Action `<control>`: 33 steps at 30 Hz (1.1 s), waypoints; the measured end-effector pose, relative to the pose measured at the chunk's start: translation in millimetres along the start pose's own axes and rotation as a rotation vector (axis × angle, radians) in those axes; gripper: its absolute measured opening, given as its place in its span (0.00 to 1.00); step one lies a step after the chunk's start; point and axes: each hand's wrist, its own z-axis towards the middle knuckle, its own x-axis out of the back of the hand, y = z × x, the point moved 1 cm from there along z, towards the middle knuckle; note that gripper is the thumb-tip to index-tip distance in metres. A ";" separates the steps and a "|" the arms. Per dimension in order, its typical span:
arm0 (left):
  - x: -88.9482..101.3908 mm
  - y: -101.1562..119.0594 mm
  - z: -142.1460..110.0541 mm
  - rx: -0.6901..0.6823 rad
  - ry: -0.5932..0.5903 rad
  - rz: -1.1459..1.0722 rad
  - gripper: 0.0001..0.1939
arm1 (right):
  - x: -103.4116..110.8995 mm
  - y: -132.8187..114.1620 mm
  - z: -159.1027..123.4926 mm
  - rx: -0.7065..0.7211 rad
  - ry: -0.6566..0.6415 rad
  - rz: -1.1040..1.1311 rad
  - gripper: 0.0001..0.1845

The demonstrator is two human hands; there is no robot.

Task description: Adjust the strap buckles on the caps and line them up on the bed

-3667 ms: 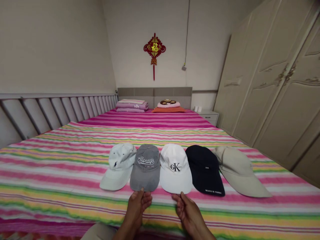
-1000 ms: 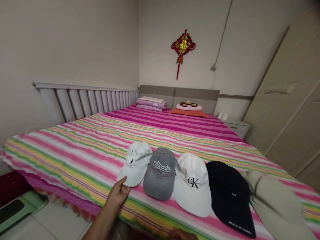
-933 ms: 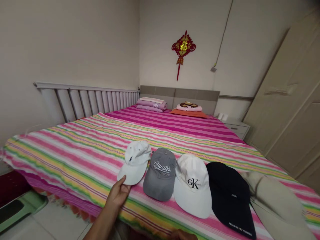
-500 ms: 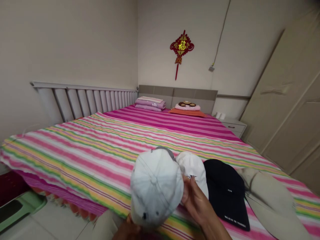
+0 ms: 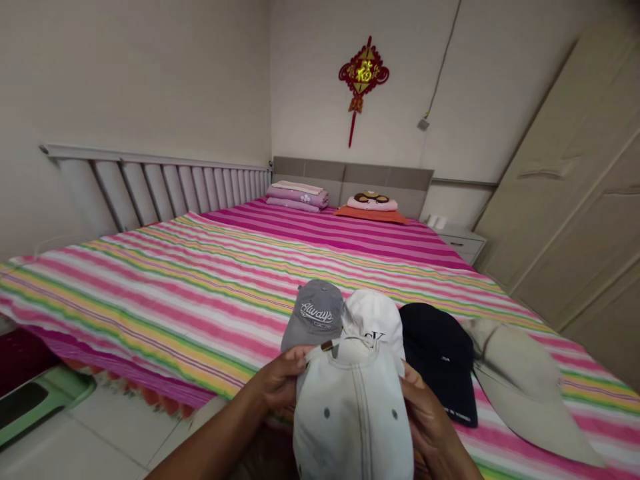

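Observation:
A pale baseball cap is held up close to me, its back strap and small buckle at the top. My left hand pinches its left edge by the strap, and my right hand grips its right edge. Behind it on the bed lie a grey cap with white lettering and a white cap with dark letters, partly covered by the held cap. To their right sit a black cap and a beige wide-brimmed hat.
The hats lie on a bed with a striped cover. Folded purple bedding and a pink folded pile rest near the headboard. A radiator runs along the left wall. A green stool stands low at left.
The pale cap has been turned, bringing its back strap into view at the top, and lowered towards me. The grey cap behind it is now uncovered. My left hand has risen to its edge.

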 end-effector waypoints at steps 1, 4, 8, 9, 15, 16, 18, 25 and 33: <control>-6.6 2.3 5.2 0.013 -0.022 0.005 0.18 | 5.4 -2.6 -3.6 -0.033 -0.037 -0.033 0.16; -21.6 6.3 14.1 0.064 -0.045 0.035 0.19 | 13.2 -18.5 -11.5 -0.093 -0.143 -0.121 0.20; -35.5 5.0 18.7 0.159 -0.065 0.094 0.18 | -2.8 -46.4 -11.6 -0.062 -0.223 -0.298 0.30; -38.5 4.8 19.4 0.175 -0.076 0.095 0.18 | -9.5 -50.6 -10.5 -0.072 -0.230 -0.382 0.27; -50.6 8.1 19.8 0.244 -0.187 -0.037 0.20 | -35.7 -45.9 -10.6 -0.052 -0.194 -0.501 0.14; -51.4 8.0 19.9 0.258 -0.181 -0.035 0.19 | -36.8 -42.9 -11.7 -0.048 -0.186 -0.464 0.14; -52.2 6.8 20.8 0.266 -0.118 0.008 0.15 | -37.8 -38.0 -13.5 -0.055 -0.173 -0.395 0.14; -59.7 6.0 27.0 0.246 0.085 0.254 0.06 | -39.6 -37.0 -13.1 -0.059 -0.144 -0.426 0.17; -68.0 -4.8 23.8 0.186 0.121 0.161 0.18 | -51.4 -34.7 -15.9 -0.004 -0.165 -0.380 0.14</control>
